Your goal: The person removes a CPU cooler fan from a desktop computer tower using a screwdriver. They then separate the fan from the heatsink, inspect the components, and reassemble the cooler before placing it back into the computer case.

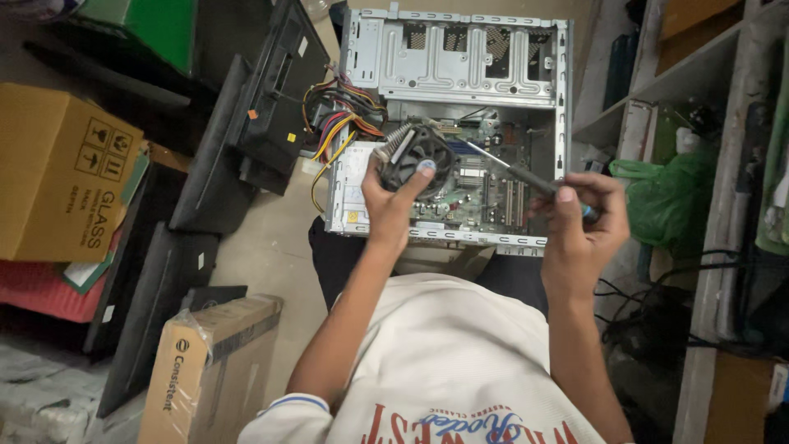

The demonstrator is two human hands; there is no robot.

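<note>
With the left hand (393, 197) clamped on the round black fan-and-metal-fin cooler (416, 156) tilted above the green motherboard (468, 193) in the open grey steel computer case (460, 66), and the right hand (579, 218) closed around a slim dark-shafted screwdriver (514, 170), a slip could likely drop the cooler or gouge the board.

You hold a round black cooler fan (415, 160) with a finned heatsink, tilted above the green motherboard (481, 197) of the open computer case (460, 62). Your dark-handled screwdriver (514, 173) slants from the right, its tip beside the fan.
</note>
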